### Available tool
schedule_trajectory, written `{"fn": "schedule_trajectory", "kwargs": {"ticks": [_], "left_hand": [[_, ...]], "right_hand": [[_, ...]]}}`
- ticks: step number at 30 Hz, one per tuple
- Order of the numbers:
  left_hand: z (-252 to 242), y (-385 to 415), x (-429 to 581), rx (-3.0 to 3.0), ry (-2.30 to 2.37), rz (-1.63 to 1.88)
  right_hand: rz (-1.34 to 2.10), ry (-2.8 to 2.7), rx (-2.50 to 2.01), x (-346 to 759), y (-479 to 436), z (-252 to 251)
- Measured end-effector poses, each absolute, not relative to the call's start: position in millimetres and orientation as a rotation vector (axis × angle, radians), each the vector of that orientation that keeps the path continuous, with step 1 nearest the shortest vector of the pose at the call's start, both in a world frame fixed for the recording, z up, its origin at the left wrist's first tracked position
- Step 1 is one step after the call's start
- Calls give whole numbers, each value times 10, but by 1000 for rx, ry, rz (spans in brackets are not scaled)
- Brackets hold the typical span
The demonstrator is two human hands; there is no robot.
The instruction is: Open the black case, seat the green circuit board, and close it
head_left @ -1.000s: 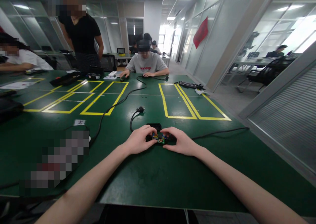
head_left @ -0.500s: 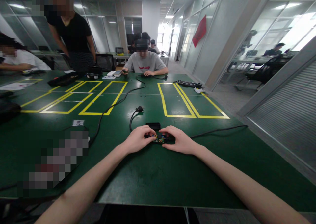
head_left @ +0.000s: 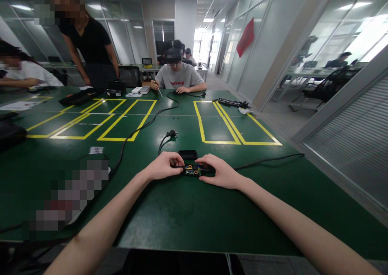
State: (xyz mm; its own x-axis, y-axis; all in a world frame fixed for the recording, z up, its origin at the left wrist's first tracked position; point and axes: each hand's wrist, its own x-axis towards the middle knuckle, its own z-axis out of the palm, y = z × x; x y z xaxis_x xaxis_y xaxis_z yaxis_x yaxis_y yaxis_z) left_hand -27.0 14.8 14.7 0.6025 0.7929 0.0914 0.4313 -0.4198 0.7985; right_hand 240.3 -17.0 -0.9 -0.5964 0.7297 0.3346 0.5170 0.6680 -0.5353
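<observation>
An opened black power adapter case [head_left: 190, 175] lies on the green table, its circuit board [head_left: 191, 169] with copper-coloured coils facing up. At its left end, my left hand [head_left: 165, 166] is closed, thumb and fingers pinching the black power cord where it meets the case. My right hand [head_left: 220, 173] grips the case's right end between thumb and fingers. Just behind the case sits a separate black cover [head_left: 188, 155]. The cord's plug [head_left: 171, 133] rests farther back on the table. Part of the case's right end is hidden by my right fingers.
A black cable [head_left: 269, 159] runs rightward from my right hand. To the left lie a blurred-out power strip [head_left: 75, 196] and its long cord [head_left: 121, 156]. Yellow tape [head_left: 200, 123] marks rectangles on the table [head_left: 182, 218]. A person in grey [head_left: 182, 75] sits opposite, holding a thin tool.
My left hand has shifted left from over the board to the case's left end, uncovering more of the board. My right hand stays put. The person opposite now holds up a thin tool.
</observation>
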Motion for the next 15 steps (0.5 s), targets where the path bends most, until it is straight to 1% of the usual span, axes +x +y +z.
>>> {"fn": "schedule_trajectory", "kwargs": {"ticks": [4, 10, 15], "left_hand": [[165, 195, -323, 2066, 907, 587], [223, 151, -354, 2325, 841, 544], [155, 88, -240, 2501, 967, 769]], "right_hand": [[533, -2346, -964, 2402, -169, -2], [553, -2340, -963, 2416, -161, -17], [571, -2332, -970, 2437, -156, -41]]}}
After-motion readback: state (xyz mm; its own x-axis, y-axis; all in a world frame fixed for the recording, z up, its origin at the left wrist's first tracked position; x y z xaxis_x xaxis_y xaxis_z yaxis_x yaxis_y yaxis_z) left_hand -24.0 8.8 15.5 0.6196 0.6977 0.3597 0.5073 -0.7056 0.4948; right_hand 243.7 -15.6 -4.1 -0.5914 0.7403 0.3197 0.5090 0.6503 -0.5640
